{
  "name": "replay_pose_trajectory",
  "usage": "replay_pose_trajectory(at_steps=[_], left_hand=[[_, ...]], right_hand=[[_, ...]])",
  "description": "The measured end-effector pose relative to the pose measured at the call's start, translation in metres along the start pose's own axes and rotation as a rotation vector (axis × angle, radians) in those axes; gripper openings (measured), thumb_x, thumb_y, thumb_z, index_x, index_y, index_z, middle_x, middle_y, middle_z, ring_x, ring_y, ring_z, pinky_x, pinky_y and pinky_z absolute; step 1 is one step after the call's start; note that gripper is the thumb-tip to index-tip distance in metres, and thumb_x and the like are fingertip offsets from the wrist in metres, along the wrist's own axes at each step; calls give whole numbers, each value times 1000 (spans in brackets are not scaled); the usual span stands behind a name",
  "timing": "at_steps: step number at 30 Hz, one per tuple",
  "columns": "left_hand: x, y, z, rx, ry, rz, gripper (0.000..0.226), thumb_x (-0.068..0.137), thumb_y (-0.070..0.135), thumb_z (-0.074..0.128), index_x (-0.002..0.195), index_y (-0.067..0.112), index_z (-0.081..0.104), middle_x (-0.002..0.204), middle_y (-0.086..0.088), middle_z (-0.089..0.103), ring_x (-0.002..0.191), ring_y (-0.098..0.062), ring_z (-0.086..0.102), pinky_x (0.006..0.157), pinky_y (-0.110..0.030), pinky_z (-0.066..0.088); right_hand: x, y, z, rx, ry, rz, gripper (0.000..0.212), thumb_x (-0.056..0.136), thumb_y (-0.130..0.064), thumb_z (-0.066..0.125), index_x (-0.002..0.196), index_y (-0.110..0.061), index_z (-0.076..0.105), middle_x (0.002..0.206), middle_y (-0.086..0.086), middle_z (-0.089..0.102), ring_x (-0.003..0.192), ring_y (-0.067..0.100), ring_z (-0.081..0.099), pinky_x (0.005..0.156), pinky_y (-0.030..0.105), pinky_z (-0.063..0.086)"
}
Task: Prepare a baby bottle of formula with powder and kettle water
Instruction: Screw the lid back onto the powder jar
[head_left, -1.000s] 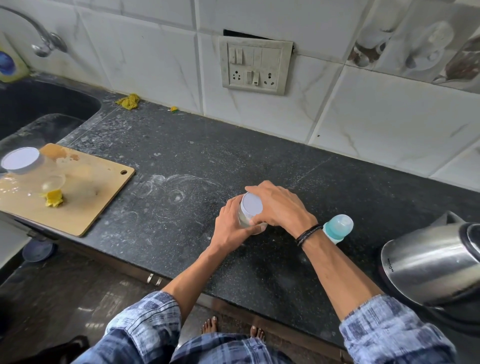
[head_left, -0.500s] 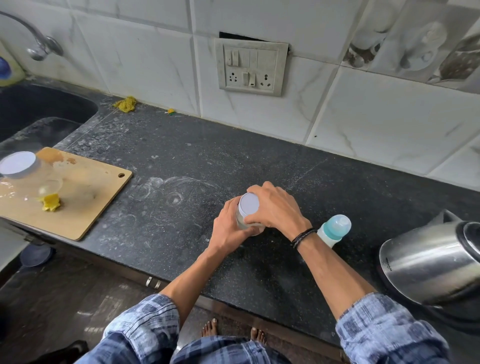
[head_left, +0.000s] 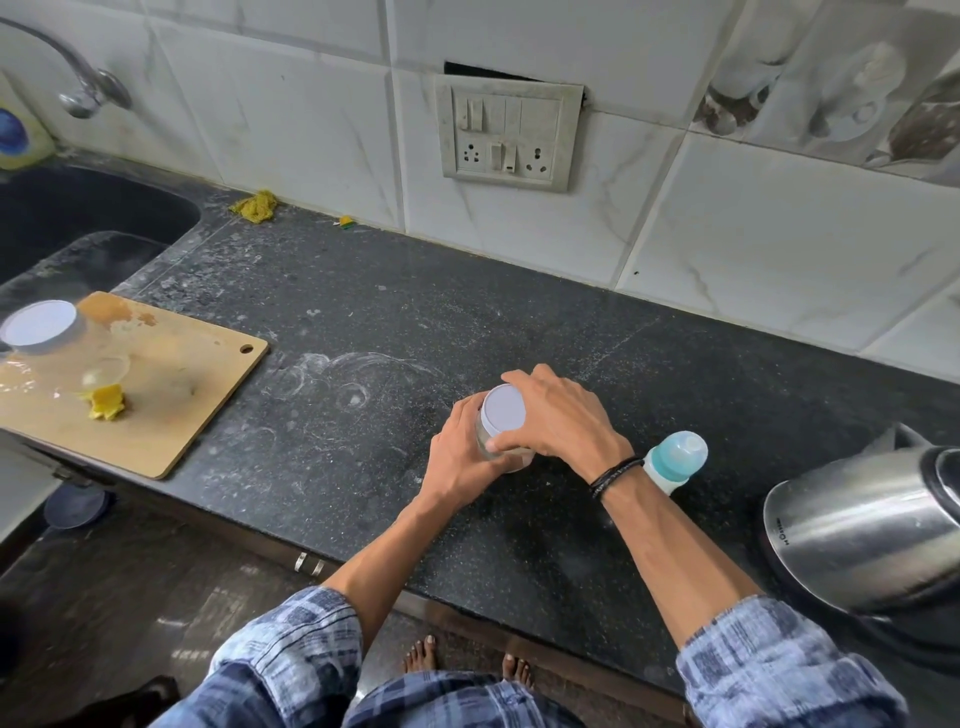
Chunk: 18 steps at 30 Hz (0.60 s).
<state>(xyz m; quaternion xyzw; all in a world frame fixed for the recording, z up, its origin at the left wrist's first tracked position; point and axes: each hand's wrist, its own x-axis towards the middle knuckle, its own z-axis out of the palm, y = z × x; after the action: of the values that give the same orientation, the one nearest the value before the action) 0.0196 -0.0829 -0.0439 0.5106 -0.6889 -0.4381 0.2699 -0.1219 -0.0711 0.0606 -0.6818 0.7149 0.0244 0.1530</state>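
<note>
The powder jar (head_left: 503, 415) stands mid-bench (head_left: 363, 312), lid on. The left grip (head_left: 457, 454) wraps its body. The right grip (head_left: 561, 421) curls over the lid, probably to unscrew it. The capped baby bottle (head_left: 675, 460) stands just right, with the kettle (head_left: 862, 525) further right. Judged early: powder dosing, water and mixing remain.

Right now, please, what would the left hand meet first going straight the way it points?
The left hand grips the jar; beyond it, likely the right hand on the lid.
</note>
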Motion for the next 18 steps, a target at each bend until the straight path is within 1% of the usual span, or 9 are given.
replay_pose_trajectory(at_steps=[2, 3, 5, 7, 9, 10, 12, 14, 18], left_hand=[[0, -1, 1, 1, 6, -2, 111, 54, 75, 71, 150, 28, 43, 144, 10, 49, 127, -11, 51, 112, -41, 40], [0, -1, 1, -2, 6, -2, 110, 55, 75, 72, 150, 28, 43, 143, 12, 48, 126, -10, 50, 112, -41, 40], [0, -2, 1, -10, 4, 5, 108, 54, 73, 72, 149, 29, 44, 138, 15, 48, 124, -8, 50, 111, -41, 41], [0, -1, 0, -20, 1, 15, 106, 53, 69, 71, 148, 31, 46, 134, 18, 47, 121, -7, 50, 110, -42, 41], [0, -2, 0, -20, 1, 15, 105, 53, 68, 71, 148, 32, 45, 134, 18, 46, 120, -7, 50, 110, -43, 42], [1, -2, 0, -17, 1, 13, 105, 53, 69, 72, 148, 31, 45, 135, 18, 46, 121, -8, 50, 110, -43, 42], [1, -4, 1, -4, 1, 8, 108, 55, 72, 73, 149, 28, 43, 138, 17, 45, 122, -8, 49, 110, -41, 41], [1, -4, 3, -4, 4, 5, 109, 57, 71, 76, 151, 28, 42, 137, 19, 43, 121, -4, 47, 108, -35, 39], [1, -3, 2, -7, 1, 11, 109, 53, 72, 72, 150, 31, 43, 135, 21, 43, 118, -3, 47, 101, -29, 35]], right_hand=[[1, 0, -2, 17, -30, -42, 91, 79, -39, 85, 157, -32, 38, 148, 2, 48, 130, 30, 56, 98, 45, 50], [1, -1, -2, 19, -26, -48, 89, 79, -33, 84, 156, -32, 40, 147, 1, 49, 129, 30, 57, 99, 44, 51], [2, -3, -1, 22, 15, -26, 83, 78, -36, 83, 153, -30, 46, 139, 3, 53, 125, 30, 59, 96, 43, 52], [2, -2, 1, 29, 45, 13, 81, 78, -48, 83, 149, -28, 49, 132, 5, 54, 121, 31, 60, 93, 42, 51], [2, 0, 2, 36, 32, 24, 86, 78, -56, 82, 151, -28, 46, 135, 5, 52, 122, 31, 59, 94, 43, 50], [2, 1, 2, 41, 18, 8, 89, 79, -54, 83, 154, -29, 43, 140, 5, 51, 126, 30, 58, 96, 44, 50], [1, 2, 1, 51, -8, -36, 93, 81, -41, 84, 159, -32, 36, 151, 1, 47, 132, 29, 55, 100, 44, 49], [2, 2, 1, 44, -6, -50, 89, 80, -29, 82, 158, -32, 39, 150, 0, 50, 132, 28, 55, 99, 42, 49], [3, 0, 6, 54, 60, 8, 81, 78, -38, 82, 151, -27, 48, 136, 4, 54, 123, 29, 57, 89, 40, 50]])
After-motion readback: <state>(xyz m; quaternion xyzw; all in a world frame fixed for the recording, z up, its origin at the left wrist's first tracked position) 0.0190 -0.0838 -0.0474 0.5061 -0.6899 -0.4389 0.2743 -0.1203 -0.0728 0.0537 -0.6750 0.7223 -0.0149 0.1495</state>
